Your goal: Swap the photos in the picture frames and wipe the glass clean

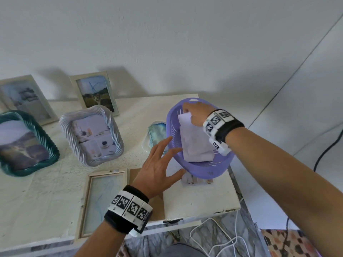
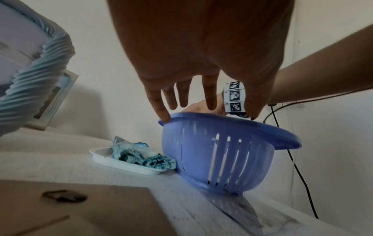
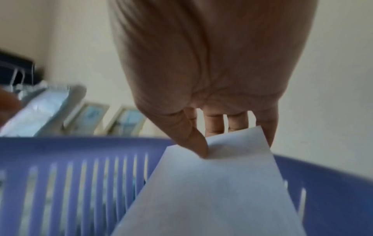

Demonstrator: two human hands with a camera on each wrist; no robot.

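At the far left of the desk point(image 1: 46, 182) a green frame point(image 1: 26, 143) leans back with a landscape photo, and behind it a pale frame point(image 1: 26, 99) stands at the wall. Next comes a silver ribbed frame point(image 1: 91, 135), upright, with a second pale frame point(image 1: 94, 92) behind it. In front, an empty wooden frame point(image 1: 102, 203) lies flat with its brown backing board point(image 1: 146, 201) just beside it. The left hand point(image 1: 157, 167) is above this board, its fingers point(image 2: 161, 110) straight and spread, holding nothing; one fingertip touches the rim of the purple basket point(image 1: 207, 171). A white dish point(image 2: 121, 162) with a blue cloth point(image 2: 139, 153) sits just beside the basket. The right hand point(image 1: 194, 114) is inside the basket, thumb and fingers point(image 3: 193, 138) pinching the top edge of a white photo point(image 1: 196, 141), back side up.
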